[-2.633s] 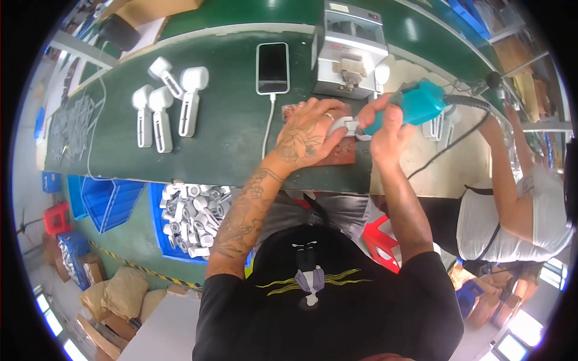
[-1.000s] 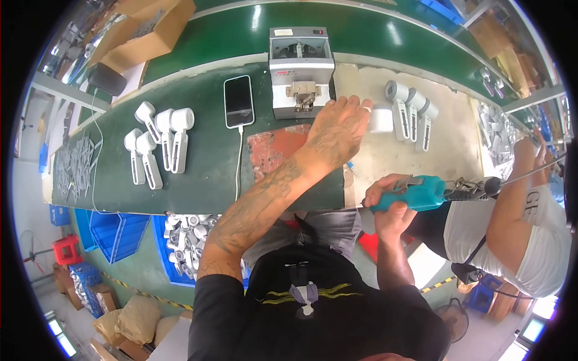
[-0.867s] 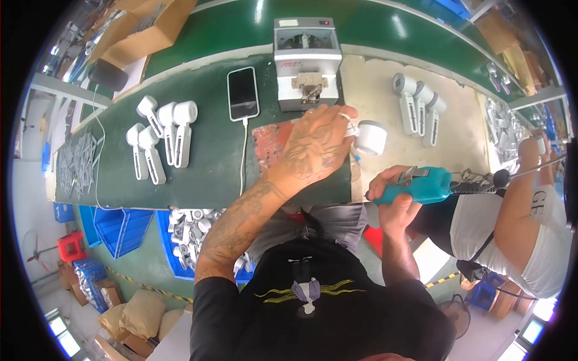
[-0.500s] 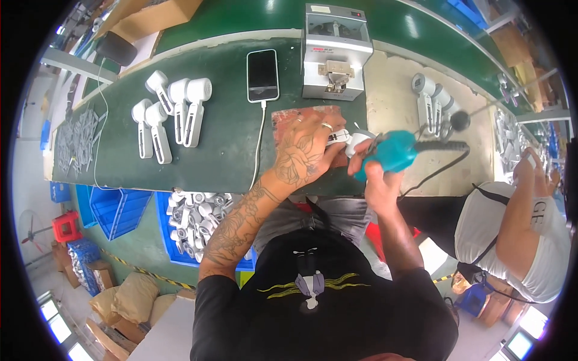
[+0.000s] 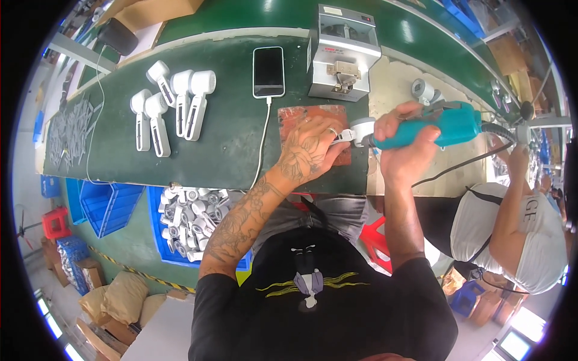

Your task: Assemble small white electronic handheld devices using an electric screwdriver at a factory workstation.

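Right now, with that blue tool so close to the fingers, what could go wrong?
The driver in the right hand points at a small white part pinched by the left hand; a slip might jab those fingers. Its cord hangs off the table edge and could snag. The phone and its cable lie close to the left arm and might get knocked.

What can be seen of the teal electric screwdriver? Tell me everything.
The teal electric screwdriver is a chunky plastic-looking power tool with a dark metal clip on top. It lies nearly level above the bench edge, gripped around its body by the right hand. A black cable leaves its rear end towards the right. Its nose points left at a small white part that the left hand pins on the reddish-brown mat. The bit itself is hidden.
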The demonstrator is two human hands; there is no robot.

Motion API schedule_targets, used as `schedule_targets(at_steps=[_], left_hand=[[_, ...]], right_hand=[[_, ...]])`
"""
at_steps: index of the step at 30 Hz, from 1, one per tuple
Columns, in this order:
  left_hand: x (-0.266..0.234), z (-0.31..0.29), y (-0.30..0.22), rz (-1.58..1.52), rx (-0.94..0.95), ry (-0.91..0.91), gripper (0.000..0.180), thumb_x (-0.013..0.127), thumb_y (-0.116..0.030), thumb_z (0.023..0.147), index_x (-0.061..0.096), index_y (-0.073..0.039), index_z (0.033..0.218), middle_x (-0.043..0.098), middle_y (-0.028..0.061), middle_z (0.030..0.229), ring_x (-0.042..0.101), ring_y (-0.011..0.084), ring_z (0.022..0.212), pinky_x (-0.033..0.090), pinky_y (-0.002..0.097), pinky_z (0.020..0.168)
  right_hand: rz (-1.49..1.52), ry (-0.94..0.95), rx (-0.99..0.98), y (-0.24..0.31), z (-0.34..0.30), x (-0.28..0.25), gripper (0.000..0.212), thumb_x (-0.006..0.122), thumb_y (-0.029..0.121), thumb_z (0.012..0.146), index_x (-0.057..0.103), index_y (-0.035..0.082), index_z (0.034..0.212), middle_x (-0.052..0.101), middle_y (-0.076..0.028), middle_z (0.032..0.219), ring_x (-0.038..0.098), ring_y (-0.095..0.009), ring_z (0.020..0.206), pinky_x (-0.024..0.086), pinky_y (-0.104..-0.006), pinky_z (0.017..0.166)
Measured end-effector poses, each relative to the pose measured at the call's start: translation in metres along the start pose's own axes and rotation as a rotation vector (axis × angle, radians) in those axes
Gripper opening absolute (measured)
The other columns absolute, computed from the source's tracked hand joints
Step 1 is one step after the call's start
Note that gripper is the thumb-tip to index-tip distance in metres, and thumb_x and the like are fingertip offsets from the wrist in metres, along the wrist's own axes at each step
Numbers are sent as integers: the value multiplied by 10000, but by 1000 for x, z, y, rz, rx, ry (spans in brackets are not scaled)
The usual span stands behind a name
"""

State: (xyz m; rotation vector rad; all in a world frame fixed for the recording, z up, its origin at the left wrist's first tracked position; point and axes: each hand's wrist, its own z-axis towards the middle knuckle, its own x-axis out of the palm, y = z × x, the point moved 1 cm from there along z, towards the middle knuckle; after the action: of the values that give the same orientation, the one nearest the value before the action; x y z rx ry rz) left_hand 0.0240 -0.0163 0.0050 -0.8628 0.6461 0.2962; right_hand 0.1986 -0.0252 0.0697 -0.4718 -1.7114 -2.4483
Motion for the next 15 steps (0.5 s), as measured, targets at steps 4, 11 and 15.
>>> schedule_targets(at_steps=[4, 11, 15], left_hand=[[-10, 11, 6, -22, -6, 33, 254, 724, -261, 865, 677, -56, 1007, 676, 98, 1021, 614, 320, 978, 505, 443, 884], [-3, 9, 24, -97, 18, 106, 343, 762, -333, 863, 699, -130, 1132, 665, 59, 1171, 599, 290, 1101, 483, 415, 963], [-3, 6, 24, 31, 20, 45, 391, 744, -381, 871, 690, -154, 1186, 670, 74, 1172, 590, 299, 1111, 468, 441, 969]], right_hand=[[-63, 26, -108, -14, 27, 20, 711, 585, 646, 937, 552, -45, 1103, 552, -76, 706, 555, -189, 640, 461, -333, 601], [-205, 19, -207, -37, 83, 40, 375, 557, 347, 1050, 613, -24, 1044, 604, -35, 695, 576, -113, 627, 440, -256, 569], [-228, 40, -257, -52, 96, 41, 350, 595, 338, 1034, 616, -12, 1021, 606, -34, 691, 567, -113, 613, 436, -259, 568]])
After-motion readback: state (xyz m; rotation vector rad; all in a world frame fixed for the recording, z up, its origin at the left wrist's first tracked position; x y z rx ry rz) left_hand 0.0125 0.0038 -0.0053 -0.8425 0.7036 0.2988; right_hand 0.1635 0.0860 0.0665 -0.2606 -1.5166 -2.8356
